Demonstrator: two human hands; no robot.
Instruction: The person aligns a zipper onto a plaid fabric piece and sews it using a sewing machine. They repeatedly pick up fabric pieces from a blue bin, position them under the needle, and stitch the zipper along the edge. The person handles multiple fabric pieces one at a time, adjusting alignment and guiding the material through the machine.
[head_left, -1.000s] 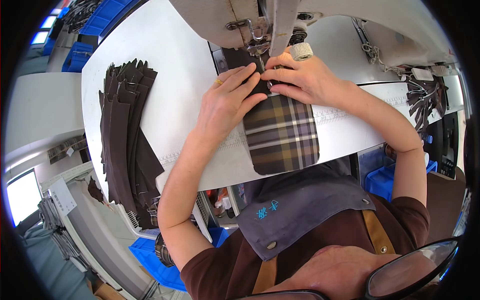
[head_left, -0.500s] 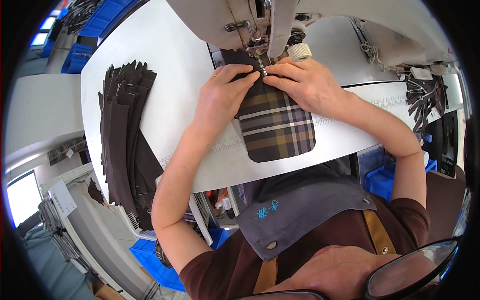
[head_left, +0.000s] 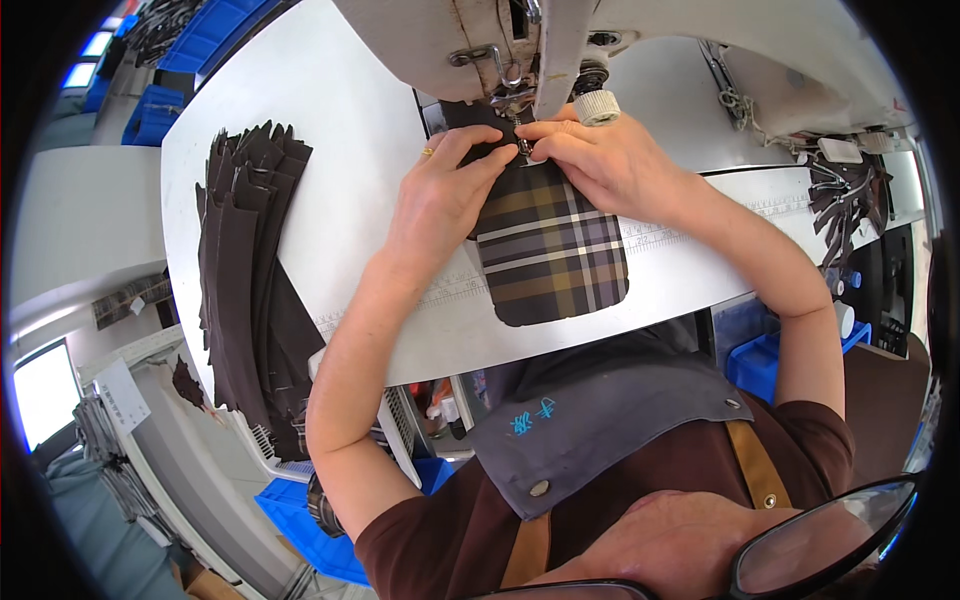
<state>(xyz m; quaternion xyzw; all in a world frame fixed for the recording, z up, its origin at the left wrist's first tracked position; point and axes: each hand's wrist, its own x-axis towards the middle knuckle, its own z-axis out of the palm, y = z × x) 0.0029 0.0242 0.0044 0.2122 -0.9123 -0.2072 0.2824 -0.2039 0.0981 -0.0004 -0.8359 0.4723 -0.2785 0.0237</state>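
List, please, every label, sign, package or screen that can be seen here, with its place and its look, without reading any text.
White card sign: lower left, below the table edge, a tilted rectangle with small dark print.
Bright screen or window: far left edge, a glowing white rectangle; which one, I cannot tell.
Blue embroidered mark: on the grey apron bib, small and bright blue.
Printed ruler strip: along the white table near the plaid fabric, fine grey marks.

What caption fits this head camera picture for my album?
Both hands press plaid fabric under a sewing machine.
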